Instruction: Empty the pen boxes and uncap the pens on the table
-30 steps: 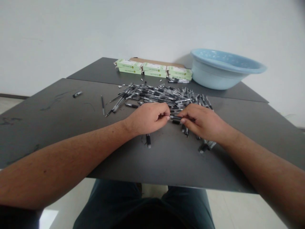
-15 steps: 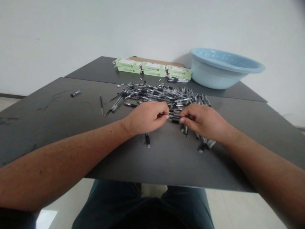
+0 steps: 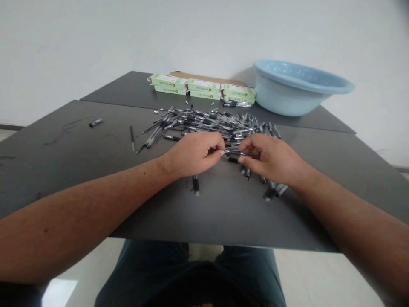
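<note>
Over the front of a pile of pens, my left hand (image 3: 201,152) pinches one end of a black-and-clear pen (image 3: 234,152) between thumb and curled fingers. The pen lies level and points right, its other end inside the curled fingers of my right hand (image 3: 268,157). The right thumb and forefinger stand slightly apart around it, and the contact of the other fingers is partly hidden. Behind and under both hands spreads the pile of pens (image 3: 207,121), clear barrels with black grips. A single pen (image 3: 196,185) lies just below my left hand.
Green-and-white boxes (image 3: 204,86) stand stacked in a row at the back. A light blue basin (image 3: 287,98) is at the back right. On the left lie a thin dark refill-like stick (image 3: 132,137) and a short pen piece (image 3: 95,123). Small tips lie behind the pile.
The right thumb and forefinger have parted a little, and more of the pen now shows between them. The left hand keeps its pinch. The whole view has shifted slightly.
</note>
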A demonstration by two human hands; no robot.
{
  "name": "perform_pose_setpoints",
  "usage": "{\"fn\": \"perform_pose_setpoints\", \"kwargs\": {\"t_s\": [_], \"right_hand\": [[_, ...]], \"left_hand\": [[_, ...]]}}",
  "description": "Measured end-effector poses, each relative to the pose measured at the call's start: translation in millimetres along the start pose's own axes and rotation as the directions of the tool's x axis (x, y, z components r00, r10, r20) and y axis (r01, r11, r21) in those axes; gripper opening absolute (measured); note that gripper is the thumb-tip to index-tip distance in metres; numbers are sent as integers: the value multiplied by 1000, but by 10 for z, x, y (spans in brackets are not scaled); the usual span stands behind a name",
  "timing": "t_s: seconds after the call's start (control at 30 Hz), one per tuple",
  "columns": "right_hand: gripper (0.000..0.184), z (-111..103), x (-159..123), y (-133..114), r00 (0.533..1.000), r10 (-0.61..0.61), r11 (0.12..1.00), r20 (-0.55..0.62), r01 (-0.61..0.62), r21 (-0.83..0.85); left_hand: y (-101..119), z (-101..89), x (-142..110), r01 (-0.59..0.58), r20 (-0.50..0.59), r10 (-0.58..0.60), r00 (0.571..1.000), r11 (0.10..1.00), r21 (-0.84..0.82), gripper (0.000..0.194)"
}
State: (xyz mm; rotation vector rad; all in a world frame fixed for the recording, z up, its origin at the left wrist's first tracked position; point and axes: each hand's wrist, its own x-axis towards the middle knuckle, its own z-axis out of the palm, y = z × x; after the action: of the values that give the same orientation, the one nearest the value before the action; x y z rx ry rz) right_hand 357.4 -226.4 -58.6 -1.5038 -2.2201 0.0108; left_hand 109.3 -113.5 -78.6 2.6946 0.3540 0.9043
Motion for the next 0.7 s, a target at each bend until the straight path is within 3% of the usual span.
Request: {"fn": "perform_pose_setpoints", "kwargs": {"t_s": [0.07, 0.2, 0.37, 0.47, 0.63, 0.7], "right_hand": [[8, -6, 2, -6, 1000, 17, 1000, 1, -17, -2], [22, -17, 0, -2, 999, -21, 1000, 36, 20, 18], [12, 4, -18, 28, 999, 38, 999, 25, -38, 23], [22, 17, -26, 39, 999, -6, 999, 36, 5, 38], [12, 28, -40, 55, 999, 39, 998, 36, -40, 40], [16, 33, -44, 66, 999, 19, 999, 45, -21, 48]], "left_hand": [[11, -6, -2, -3, -7, 3, 1000, 1000, -4, 7], [21, -9, -8, -10, -4, 10, 1000, 1000, -10, 8], [6, 1, -14, -24, 3, 24, 1000, 1000, -18, 7], [15, -5, -12, -18, 15, 18, 1000, 1000, -21, 8], [37, -20, -13, 6, 28, -5, 1000, 1000, -22, 9], [37, -22, -16, 17, 44, -16, 999, 1000, -19, 9]]}}
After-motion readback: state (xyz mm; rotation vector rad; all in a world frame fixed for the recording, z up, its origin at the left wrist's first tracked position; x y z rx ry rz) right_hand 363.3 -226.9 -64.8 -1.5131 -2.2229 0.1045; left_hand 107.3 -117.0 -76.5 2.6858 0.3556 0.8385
